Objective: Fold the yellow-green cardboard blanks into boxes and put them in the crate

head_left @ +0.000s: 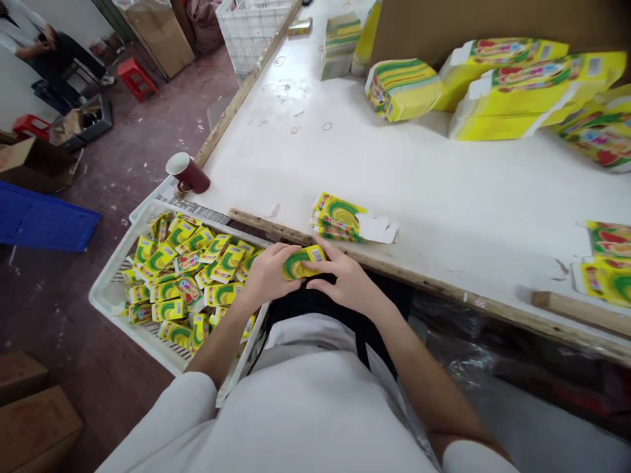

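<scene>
A small yellow and green carton (299,264) is held in front of my body, just off the table's wooden edge. My left hand (270,274) wraps round its left end. My right hand (344,273) touches its right end, fingers over the top and thumb apart below. Beyond my hands, a short stack of flat cartons (340,217) lies on the table with white flaps pointing right. To my left stands a white plastic crate (109,303) holding many small yellow cartons (167,310) in a loose heap.
A dark red mug (193,176) stands at the table corner by the crate. Bundles of flat cartons (513,98) line the table's back, with more cartons (608,263) at right. A wooden strip (444,286) edges the white table (424,177). Another person (44,49) sits far left near red stools (135,77).
</scene>
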A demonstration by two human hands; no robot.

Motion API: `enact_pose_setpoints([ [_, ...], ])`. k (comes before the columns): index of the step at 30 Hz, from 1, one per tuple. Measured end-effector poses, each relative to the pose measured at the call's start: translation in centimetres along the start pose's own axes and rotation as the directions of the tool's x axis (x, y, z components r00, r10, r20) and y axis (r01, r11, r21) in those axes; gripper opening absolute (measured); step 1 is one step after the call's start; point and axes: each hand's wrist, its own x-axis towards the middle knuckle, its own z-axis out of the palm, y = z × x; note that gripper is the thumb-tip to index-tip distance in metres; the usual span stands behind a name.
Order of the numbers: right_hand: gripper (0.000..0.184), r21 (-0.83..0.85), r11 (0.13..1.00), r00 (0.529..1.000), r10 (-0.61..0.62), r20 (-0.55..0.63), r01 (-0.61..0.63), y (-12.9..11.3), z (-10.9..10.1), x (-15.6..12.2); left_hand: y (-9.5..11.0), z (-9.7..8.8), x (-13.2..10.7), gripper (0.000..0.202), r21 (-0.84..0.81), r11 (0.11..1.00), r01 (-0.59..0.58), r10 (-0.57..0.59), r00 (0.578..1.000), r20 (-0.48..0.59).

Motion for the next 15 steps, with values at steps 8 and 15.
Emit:
enact_pose_setpoints([
  [8,0.065,-0.081,0.994,0.972,0.053,-0.227,-0.073,1.1,0.1,1.5,-1.8,-2.7,-1.3,0.052,0.109,0.978,0.179,-0.177,0.984,-0.034],
  [15,0.039,-0.524,0.743,0.891,0.218,-0.398,-0.416,6.0,-3.6,2.8,-7.7,-7.5,-7.6,0.066,0.368,0.74,0.563,-0.519,0.826,-0.219],
])
